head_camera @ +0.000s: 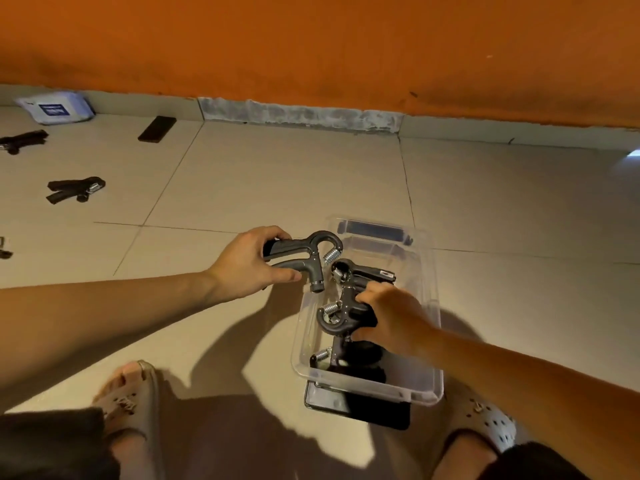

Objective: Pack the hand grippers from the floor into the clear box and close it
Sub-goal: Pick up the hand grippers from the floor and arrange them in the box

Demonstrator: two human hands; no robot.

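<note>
Right: left hand (249,261) grips a dark grey plastic hand gripper with a steel coil spring (304,251) by its handles, centre frame, just over the left rim of the clear plastic box (381,388). Right hand (391,313) clutches a second grey gripper (341,317) inside the box, above others. Risk: hooked heads and springs tangle, the pile sits high, the lid won't seat. The incoming one could also clip the rim and shove the box. What looks like the dark-edged lid (363,415) lies pinned under the box, lower centre, and needs freeing. Upper left: two more black grippers (74,188) (22,140) on the tiled floor, well apart from the box.
</note>
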